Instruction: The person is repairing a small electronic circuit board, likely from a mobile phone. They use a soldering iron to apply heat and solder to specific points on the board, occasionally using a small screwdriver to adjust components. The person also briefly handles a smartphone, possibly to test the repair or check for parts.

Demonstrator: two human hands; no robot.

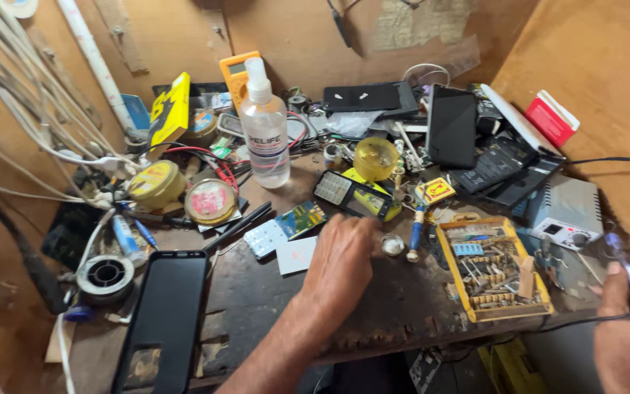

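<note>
My left hand (pixel 340 263) rests on the dark wooden bench, fingers curled down beside a small round metal tin (pixel 393 245); whether it pinches anything is hidden. A small green circuit board (pixel 300 219) and a white card (pixel 297 255) lie just left of it. My right hand (pixel 628 328) is at the lower right edge, closed around a blue and purple pen-shaped tool (pixel 625 266) with a cable running from it. A blue-handled screwdriver (pixel 415 232) lies between the hands.
A yellow tray of small parts (pixel 494 273) sits at the right. A black phone (pixel 165 317) lies face down at front left. A clear spray bottle (pixel 265 128), round tins (pixel 209 201), a solder spool (pixel 106 276), a grey power unit (pixel 566 211) and several phones crowd the back.
</note>
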